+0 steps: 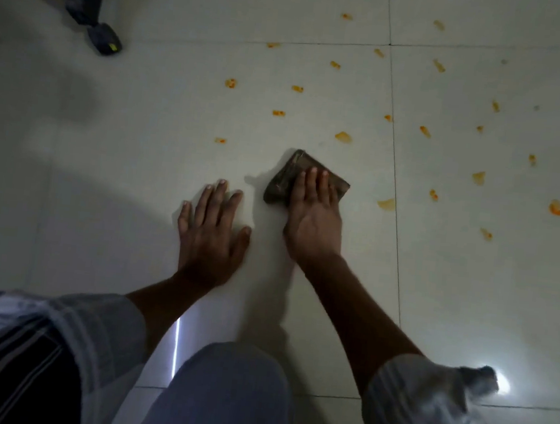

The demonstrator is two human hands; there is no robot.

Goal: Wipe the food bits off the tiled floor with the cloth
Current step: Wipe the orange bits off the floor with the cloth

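Note:
A folded dark brown cloth lies on the pale tiled floor near the middle of the view. My right hand presses flat on it with straight fingers. My left hand rests flat on the bare tile just left of the cloth, fingers spread. Several orange food bits are scattered over the tiles beyond and to the right of the cloth; the nearest one lies just right of my right hand.
A dark furniture leg with a foot cap stands at the upper left. My knee in blue-grey trousers fills the bottom centre. Grout lines run between the tiles. A bright light reflection glares at the lower right.

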